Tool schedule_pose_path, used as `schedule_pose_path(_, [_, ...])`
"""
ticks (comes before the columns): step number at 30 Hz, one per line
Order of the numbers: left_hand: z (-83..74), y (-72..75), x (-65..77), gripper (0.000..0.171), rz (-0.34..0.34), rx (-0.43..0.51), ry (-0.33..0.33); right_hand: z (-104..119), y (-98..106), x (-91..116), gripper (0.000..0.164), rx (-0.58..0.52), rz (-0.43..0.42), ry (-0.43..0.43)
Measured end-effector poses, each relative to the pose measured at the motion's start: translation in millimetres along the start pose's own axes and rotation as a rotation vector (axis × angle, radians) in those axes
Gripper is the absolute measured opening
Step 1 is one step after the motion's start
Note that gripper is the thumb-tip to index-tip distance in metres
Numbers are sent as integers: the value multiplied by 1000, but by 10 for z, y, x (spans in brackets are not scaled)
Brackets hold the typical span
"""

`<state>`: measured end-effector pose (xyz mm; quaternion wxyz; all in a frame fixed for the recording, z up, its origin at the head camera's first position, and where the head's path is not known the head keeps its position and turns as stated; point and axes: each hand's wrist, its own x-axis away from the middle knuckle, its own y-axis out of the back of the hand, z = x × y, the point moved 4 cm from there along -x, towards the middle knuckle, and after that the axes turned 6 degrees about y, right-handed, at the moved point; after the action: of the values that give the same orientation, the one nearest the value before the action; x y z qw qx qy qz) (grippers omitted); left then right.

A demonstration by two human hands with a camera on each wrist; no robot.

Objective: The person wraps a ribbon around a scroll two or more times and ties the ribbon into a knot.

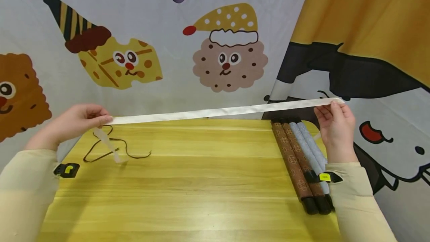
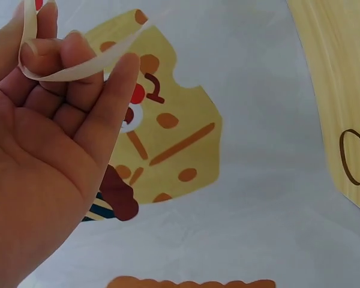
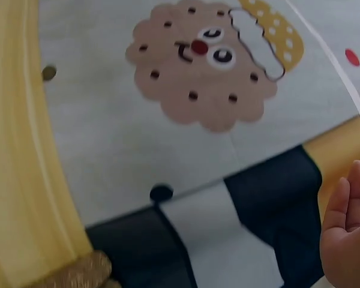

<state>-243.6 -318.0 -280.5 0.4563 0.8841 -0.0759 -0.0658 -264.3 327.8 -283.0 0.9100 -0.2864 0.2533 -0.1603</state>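
A white ribbon (image 1: pixel 201 114) is stretched nearly level between both hands, above the back edge of the table. My left hand (image 1: pixel 78 122) pinches it between thumb and finger, and a loose tail hangs below that hand toward the tabletop. In the left wrist view the ribbon (image 2: pixel 78 73) loops past the curled fingers (image 2: pixel 78 99). At the other end, my right hand (image 1: pixel 337 126) pinches the ribbon a bit higher, over the rolls. The right wrist view shows only part of that hand (image 3: pixel 348 234), with the ribbon (image 3: pixel 336 54) running up from it.
A thin dark brown cord (image 1: pixel 125 146) lies loosely curled at the table's left. On the right lie brown patterned rolls (image 1: pixel 290 160) and light grey-blue rolls (image 1: pixel 307 141) with black ends, side by side. A cartoon-printed cloth (image 1: pixel 174 66) hangs behind the wooden table (image 1: pixel 188 182).
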Motion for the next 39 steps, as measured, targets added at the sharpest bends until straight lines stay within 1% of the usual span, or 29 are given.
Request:
schedule_pose_path(2, [-35,-1,-14,23,5,1,-11,36,102,-11,22,-5,-9,-32])
schedule_pose_path(4, [-72,12,-32,23,8,-8,-21,69,186,-24,21,-13,-22,-47])
schedule_pose_path(5, [-92,24,-40,23,10,-19,-26,86,223,-30,21,1,-30,-46])
schedule_pose_path(7, [-125,52,-63,23,13,-49,-30,113,290,-34,20,78,-39,-31])
schedule_pose_path(8, [-136,63,-75,24,14,-67,-24,122,323,-37,18,142,-43,-18])
schedule_pose_path(9, [-143,71,-90,23,13,-91,-19,124,355,-39,15,239,-43,2])
schedule_pose_path(12, [-146,55,-157,23,29,-187,-15,92,453,-34,8,652,12,36])
schedule_pose_path(14, [-101,-20,-213,21,58,-231,-17,26,516,-15,12,929,96,29])
schedule_pose_path(15, [-69,-75,-242,20,78,-245,-28,-24,545,-3,16,1046,156,22])
schedule_pose_path(16, [-25,-145,-270,19,99,-253,-36,-86,572,14,21,1142,217,9])
schedule_pose_path(17, [28,-221,-295,18,122,-248,-39,-156,594,38,25,1205,273,-15])
schedule_pose_path(19, [163,-386,-330,18,168,-228,-32,-299,638,87,35,1292,379,-67])
schedule_pose_path(21, [295,-548,-353,18,211,-213,-19,-441,681,125,38,1323,449,-120])
schedule_pose_path(23, [419,-689,-370,19,244,-205,3,-552,719,159,37,1334,490,-161])
schedule_pose_path(26, [530,-839,-386,22,270,-192,7,-654,757,186,35,1341,518,-177])
schedule_pose_path(28, [562,-898,-397,23,264,-185,5,-686,762,197,34,1348,523,-176])
schedule_pose_path(30, [576,-937,-409,23,256,-177,-7,-697,761,204,34,1355,524,-181])
schedule_pose_path(32, [587,-970,-421,23,254,-172,-4,-701,766,206,35,1366,529,-195])
schedule_pose_path(37, [640,-1050,-442,21,282,-152,17,-734,829,194,33,1394,554,-245])
schedule_pose_path(39, [671,-1079,-446,20,292,-144,29,-759,862,186,33,1387,562,-265])
